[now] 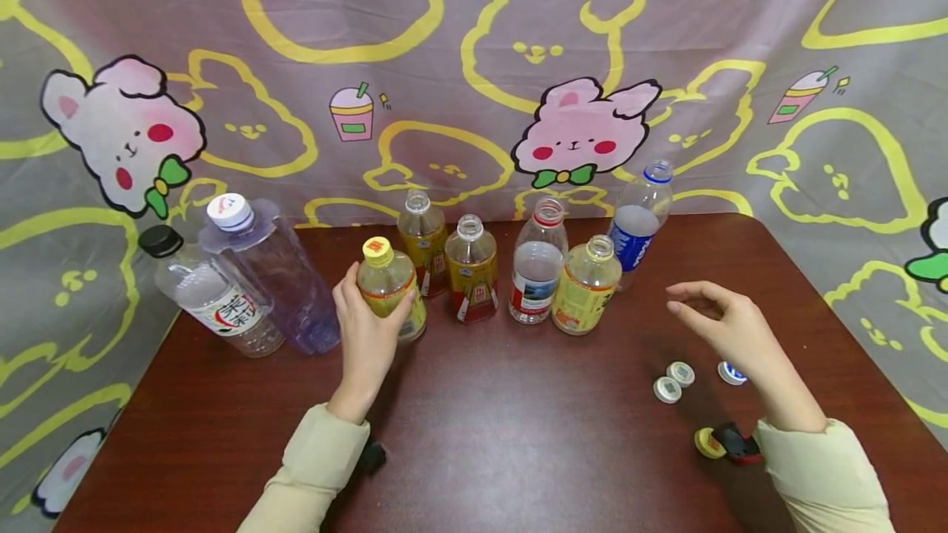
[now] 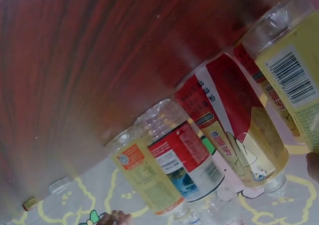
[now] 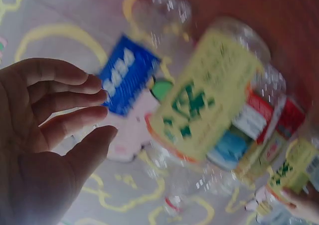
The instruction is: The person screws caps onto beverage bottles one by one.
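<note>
Patterned curtain (image 1: 437,105), grey-pink with yellow outlines and rabbit figures, behind a reddish-brown wooden table (image 1: 481,434). Progress, by judgement: uncapping done on five containers of eight; three at the left side capped and outstanding.

Left to right:

- Black-capped bottle (image 1: 215,303), clear, white label; closed, no liquid made out.
- Purple-tinted bottle (image 1: 277,270), tall, white cap on; just beside the former, no liquid made out.
- Left hand (image 1: 370,311), thumb and fingers curled round a yellow-capped bottle (image 1: 392,274); cap on, no liquid made out. Upright, left of the open group; whether resting on the table or slightly raised, cannot tell.
- Rear red-and-yellow bottle (image 1: 425,253), neck bare; label hiding much of the inside.
- Front red-and-yellow bottle (image 1: 471,270), same kind, neck bare; contents likewise masked by label.
- Red-ringed bottle (image 1: 536,270), clear, uncapped; apparently empty.
- Yellow-label bottle (image 1: 587,290), uncapped; just beside the former, apparently empty.
- Blue-label bottle (image 1: 634,229), blue neck ring, uncapped; set farther back, apparently empty.
- Two pale caps (image 1: 667,389), loose, side by side on the table.
- Yellow cap (image 1: 709,443), loose, nearer the front edge.
- Right hand (image 1: 729,323), raised, fingers softly bent, narrow gap to the thumb; nothing held.
- Blue-and-white cap (image 1: 730,373), loose, partly behind the right forearm.
- Black-and-red object (image 1: 733,441), partly hidden by the sleeve; identity uncertain.
</note>
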The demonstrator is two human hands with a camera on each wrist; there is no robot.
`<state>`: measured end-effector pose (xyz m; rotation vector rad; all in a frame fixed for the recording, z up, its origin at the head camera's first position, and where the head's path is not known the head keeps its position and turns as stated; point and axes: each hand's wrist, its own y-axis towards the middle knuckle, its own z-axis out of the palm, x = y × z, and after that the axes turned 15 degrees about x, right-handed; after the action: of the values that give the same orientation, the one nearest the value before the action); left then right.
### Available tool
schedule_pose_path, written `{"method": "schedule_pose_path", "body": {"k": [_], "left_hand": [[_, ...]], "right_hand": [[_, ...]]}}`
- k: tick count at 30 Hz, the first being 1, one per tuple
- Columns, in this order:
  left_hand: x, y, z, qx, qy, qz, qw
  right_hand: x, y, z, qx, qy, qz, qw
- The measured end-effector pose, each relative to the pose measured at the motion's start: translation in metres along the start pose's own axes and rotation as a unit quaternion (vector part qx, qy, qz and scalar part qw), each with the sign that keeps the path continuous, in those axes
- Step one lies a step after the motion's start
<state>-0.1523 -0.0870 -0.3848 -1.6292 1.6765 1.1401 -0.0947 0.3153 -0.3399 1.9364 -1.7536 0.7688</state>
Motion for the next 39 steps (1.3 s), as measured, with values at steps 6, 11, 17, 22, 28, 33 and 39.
{"method": "schedule_pose_path", "body": {"k": [6,11,17,22,28,33,39], "left_hand": [[0.002,0.004,-0.001,0.004,0.004,-0.017,0.9998],[0.005,0.008,0.000,0.005,0.009,-0.025,0.9996],[0.007,0.013,0.000,0.004,0.007,-0.029,0.9996],[0.007,0.017,0.000,-0.002,0.001,-0.020,0.9998],[0.009,0.022,0.000,0.006,0.006,-0.018,0.9998],[0.010,0.026,-0.001,0.006,0.009,-0.032,0.9994],[0.011,0.029,-0.001,0.004,0.009,-0.045,0.9990]], "right_hand": [[-0.029,-0.006,-0.001,0.044,-0.026,0.037,0.998],[-0.048,-0.009,0.004,0.088,-0.032,0.052,0.994],[-0.063,-0.013,0.013,0.139,-0.027,0.034,0.989],[-0.068,-0.016,0.019,0.179,-0.010,0.002,0.984],[-0.070,-0.018,0.022,0.206,0.007,-0.016,0.978],[-0.071,-0.016,0.023,0.235,0.027,-0.002,0.972],[-0.074,-0.015,0.025,0.227,0.011,-0.017,0.974]]}}
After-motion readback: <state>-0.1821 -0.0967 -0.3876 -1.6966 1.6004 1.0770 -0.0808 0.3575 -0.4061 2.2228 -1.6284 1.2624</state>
